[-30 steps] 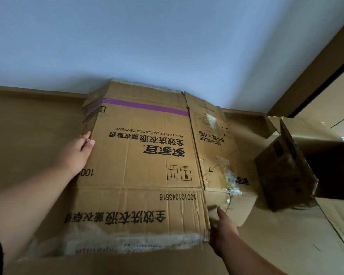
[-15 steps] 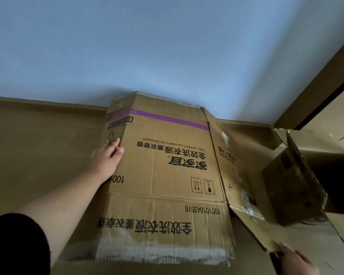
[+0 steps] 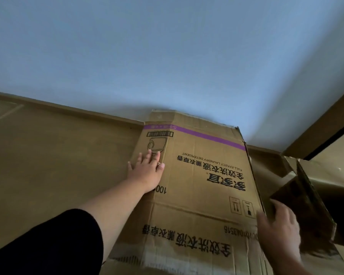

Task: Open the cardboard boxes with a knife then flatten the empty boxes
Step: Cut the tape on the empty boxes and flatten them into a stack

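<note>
Since the frame half a second earlier, our right hand (image 3: 276, 229) had risen from the bottom right corner to the right edge of the flattened cardboard box (image 3: 203, 185), and the side panel that had stood out to the right of that box no longer showed there. Nearest to us, the black sleeve (image 3: 54, 245) covered our left upper arm at the lower left. Our right hand appeared blurred at the lower right; its fingers were spread and lay against the dark flap of the second cardboard box (image 3: 306, 205), and we could not tell whether they were curled round that flap or only pressed on it. The flattened cardboard box lay in the middle of the view on the brown floor (image 3: 58, 155), its printed face up, its lettering inverted to us, and its far end touching the foot of the wall (image 3: 167, 56). Our left hand (image 3: 145, 169) rested flat on the left part of that box, just below the printed bottle outline, with fingers straight and spread, grasping nothing. The purple stripe (image 3: 197, 133) ran across the box near its far end, with a barcode just below its left part. The second cardboard box stood to the right, just beside the flattened one, with its flaps open. The pale blue wall filled the upper part of the view.
</note>
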`<state>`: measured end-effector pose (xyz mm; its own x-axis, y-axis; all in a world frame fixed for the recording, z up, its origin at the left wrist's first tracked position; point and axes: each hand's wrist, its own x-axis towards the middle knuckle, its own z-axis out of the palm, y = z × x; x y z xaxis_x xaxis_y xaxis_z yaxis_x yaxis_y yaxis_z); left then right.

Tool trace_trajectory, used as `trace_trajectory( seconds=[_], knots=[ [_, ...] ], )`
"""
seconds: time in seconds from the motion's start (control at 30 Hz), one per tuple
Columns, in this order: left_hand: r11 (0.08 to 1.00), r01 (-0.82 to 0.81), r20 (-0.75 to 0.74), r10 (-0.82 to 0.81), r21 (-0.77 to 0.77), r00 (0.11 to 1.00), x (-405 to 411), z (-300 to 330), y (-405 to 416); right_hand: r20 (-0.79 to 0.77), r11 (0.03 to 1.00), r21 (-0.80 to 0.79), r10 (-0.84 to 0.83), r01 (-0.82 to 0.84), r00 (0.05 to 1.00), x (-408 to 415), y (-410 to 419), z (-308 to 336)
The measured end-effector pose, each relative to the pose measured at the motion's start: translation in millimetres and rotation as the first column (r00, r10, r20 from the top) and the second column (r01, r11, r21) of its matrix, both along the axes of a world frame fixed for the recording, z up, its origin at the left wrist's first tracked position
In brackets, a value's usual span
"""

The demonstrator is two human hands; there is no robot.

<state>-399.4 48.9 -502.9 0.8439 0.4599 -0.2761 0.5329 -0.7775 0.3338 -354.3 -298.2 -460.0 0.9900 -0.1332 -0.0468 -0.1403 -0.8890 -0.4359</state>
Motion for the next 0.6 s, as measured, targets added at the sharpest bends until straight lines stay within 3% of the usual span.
trace_trajectory(
  seconds=[0.03, 0.1, 0.17, 0.23, 0.33, 0.5, 0.53, 0.6],
  knots=[
    [1.0, -0.005, 0.001, 0.005, -0.002, 1.0, -2, -1, 3, -0.026, 0.975, -0.079, 0.204, -0.206, 0.979, 6, 21, 0],
    [0.999, -0.037, 0.004, 0.037, -0.038, 0.999, -6, -5, 16, -0.15, 0.817, -0.241, 0.502, -0.524, 0.852, 23, 53, -10],
    [0.993, -0.074, 0.027, 0.077, -0.094, 0.997, -15, -11, 35, -0.301, 0.658, -0.325, 0.609, -0.68, 0.734, 38, 74, -28],
    [0.988, -0.087, 0.083, 0.098, -0.129, 0.992, -33, -15, 51, -0.401, 0.556, -0.322, 0.653, -0.767, 0.642, 43, 96, -42],
    [0.995, -0.062, 0.1, 0.07, -0.079, 0.992, -76, -24, 64, -0.492, 0.477, -0.316, 0.657, -0.82, 0.571, 46, 111, -62],
    [0.973, -0.16, 0.026, 0.166, -0.167, 0.986, -148, -46, 68, -0.404, 0.5, -0.227, 0.732, -0.836, 0.548, 15, 136, -78],
    [0.965, -0.188, 0.008, 0.193, -0.184, 0.981, -160, -49, 66, -0.35, 0.451, -0.2, 0.796, -0.87, 0.494, 0, 142, -74],
    [0.938, -0.284, 0.003, 0.291, -0.198, 0.957, -185, -52, 58, -0.282, 0.251, -0.14, 0.917, -0.958, 0.281, -40, 152, -61]
  ],
)
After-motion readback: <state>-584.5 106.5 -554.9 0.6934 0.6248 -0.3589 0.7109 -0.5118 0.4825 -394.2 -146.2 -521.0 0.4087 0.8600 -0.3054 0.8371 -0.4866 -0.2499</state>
